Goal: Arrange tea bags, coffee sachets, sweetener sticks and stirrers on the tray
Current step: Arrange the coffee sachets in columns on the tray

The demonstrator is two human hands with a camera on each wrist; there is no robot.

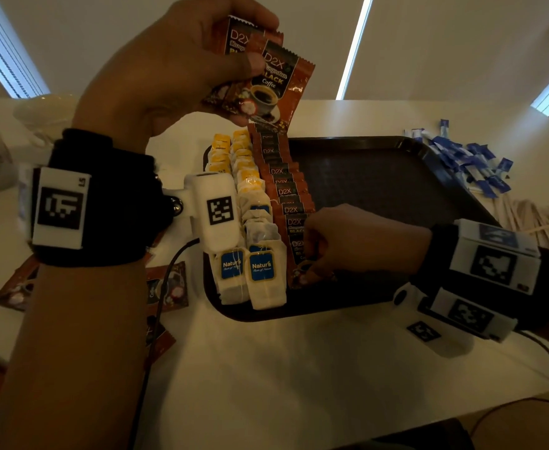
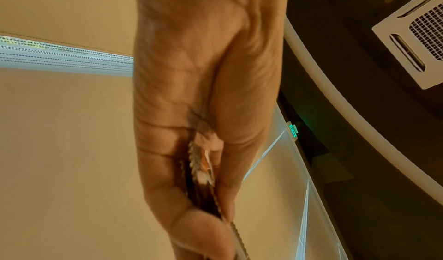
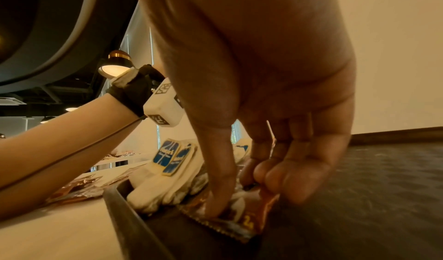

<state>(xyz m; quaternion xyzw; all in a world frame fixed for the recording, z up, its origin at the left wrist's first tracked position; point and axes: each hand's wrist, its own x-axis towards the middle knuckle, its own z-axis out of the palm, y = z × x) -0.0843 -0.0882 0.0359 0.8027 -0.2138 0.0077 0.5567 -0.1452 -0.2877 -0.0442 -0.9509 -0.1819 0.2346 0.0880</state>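
Observation:
My left hand [image 1: 234,60] is raised above the far left of the dark tray [image 1: 380,177] and grips two brown coffee sachets [image 1: 276,89]. The left wrist view shows the sachets' [image 2: 199,165] edges pinched between thumb and fingers of that hand [image 2: 215,197]. On the tray's left side lie two rows of tea bags [image 1: 260,271] and beside them an overlapping row of coffee sachets [image 1: 283,190]. My right hand [image 1: 315,251] is at the near end of that row. In the right wrist view this hand [image 3: 244,194] pinches the nearest coffee sachet [image 3: 249,224], thumb on top, next to the tea bags [image 3: 167,169].
Blue and white sweetener sticks [image 1: 461,160] lie heaped on the table right of the tray, with wooden stirrers [image 1: 533,222] nearer. Loose coffee sachets [image 1: 166,287] lie on the table left of the tray. White crockery [image 1: 45,112] stands at the far left.

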